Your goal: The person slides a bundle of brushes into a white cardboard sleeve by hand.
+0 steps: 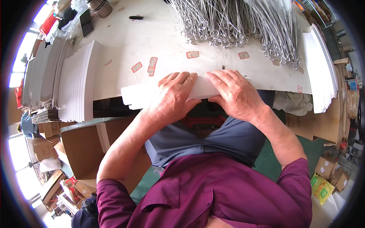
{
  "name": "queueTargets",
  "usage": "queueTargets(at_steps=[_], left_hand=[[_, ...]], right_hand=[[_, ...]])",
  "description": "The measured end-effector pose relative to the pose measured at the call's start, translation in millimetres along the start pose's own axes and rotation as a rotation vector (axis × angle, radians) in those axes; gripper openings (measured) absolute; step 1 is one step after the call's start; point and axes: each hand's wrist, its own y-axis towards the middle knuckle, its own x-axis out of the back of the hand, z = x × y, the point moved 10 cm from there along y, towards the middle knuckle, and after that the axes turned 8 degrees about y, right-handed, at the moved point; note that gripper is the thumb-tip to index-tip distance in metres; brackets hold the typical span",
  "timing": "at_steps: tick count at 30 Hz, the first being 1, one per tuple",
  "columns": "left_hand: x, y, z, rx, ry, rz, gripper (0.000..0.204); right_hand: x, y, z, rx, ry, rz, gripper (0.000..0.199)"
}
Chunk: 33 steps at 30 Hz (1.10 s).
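Note:
A long, narrow white folded piece [137, 95], which looks like a thin cardboard box, lies crosswise along the table's near edge. My left hand [173, 95] grips its middle, fingers over the top and thumb on the near side. Just to the right, my right hand [237, 93] pinches the other end the same way, fingers on top and thumb below. Between both hands a short stretch of white shows. Palms and fingers hide much of the piece, so I cannot tell whether it is fully folded.
Many looped wire handles [228, 22] lie heaped at the far right. A black-bristled brush [136, 17] rests farther left. White flat cardboard stacks [76, 81] stand left, with another stack [321, 72] right. A phone [86, 22] and metal cup [99, 7] sit far left. An open carton [81, 152] is below.

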Motion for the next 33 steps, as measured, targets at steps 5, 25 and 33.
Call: queueTargets(at_steps=[5, 25, 33], left_hand=[[18.3, 2.1, 26.7, 0.005, 0.111, -0.093, 0.068], [-20.4, -11.1, 24.2, 0.063, 0.096, -0.214, 0.078], [-50.6, 4.2, 11.6, 0.028, 0.257, -0.074, 0.095]], right_hand=[[11.7, 7.2, -18.2, -0.028, -0.019, -0.038, 0.057], [-16.4, -8.0, -35.2, -0.083, 0.002, 0.010, 0.060], [-59.0, 11.1, -11.7, -0.065, -0.277, 0.071, 0.070]])
